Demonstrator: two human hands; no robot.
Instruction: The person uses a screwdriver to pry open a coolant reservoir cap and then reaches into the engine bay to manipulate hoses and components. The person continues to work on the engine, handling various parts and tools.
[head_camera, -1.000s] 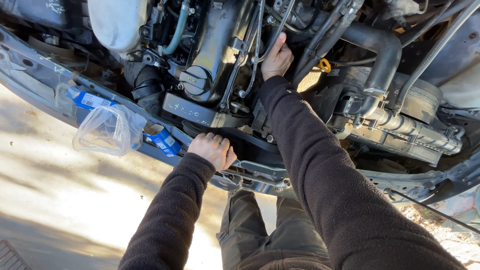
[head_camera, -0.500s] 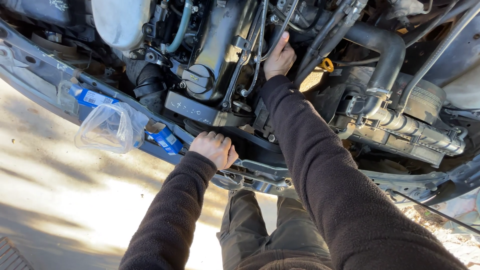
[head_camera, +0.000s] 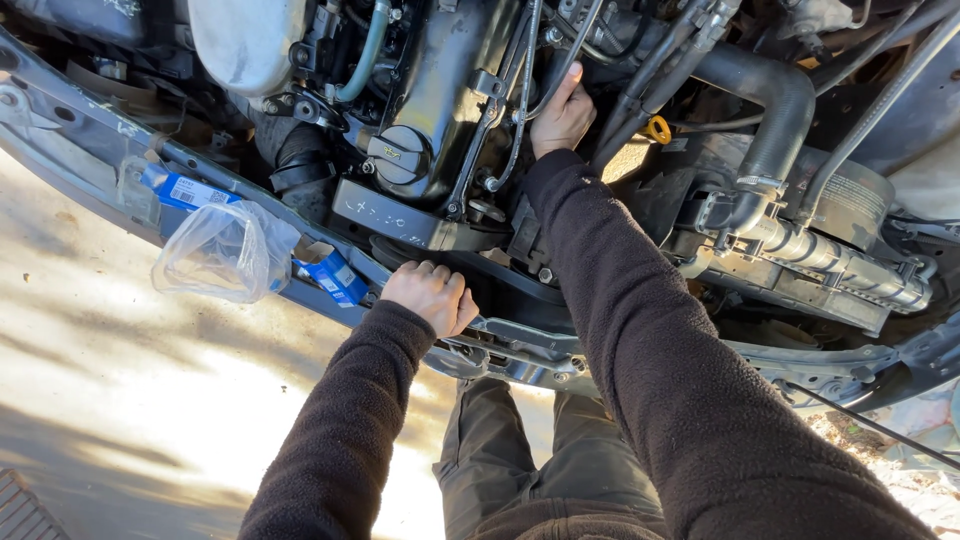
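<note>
While our left hand (head_camera: 432, 296) rests curled on the front crossmember (head_camera: 520, 345), our right hand (head_camera: 562, 115), nearer the engine (head_camera: 450, 90), grips cables (head_camera: 522, 90) running lengthwise beside it

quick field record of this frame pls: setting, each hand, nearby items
setting: open engine bay seen from above, person leaning over the front crossmember
left hand: rests on the crossmember edge, fingers curled over it
right hand: reaches deep between hoses and cables beside the black engine cover; what it touches is hidden
near left hand: clear plastic bag, blue boxes
near right hand: oil filler cap, yellow dipstick ring, large black hose
</note>
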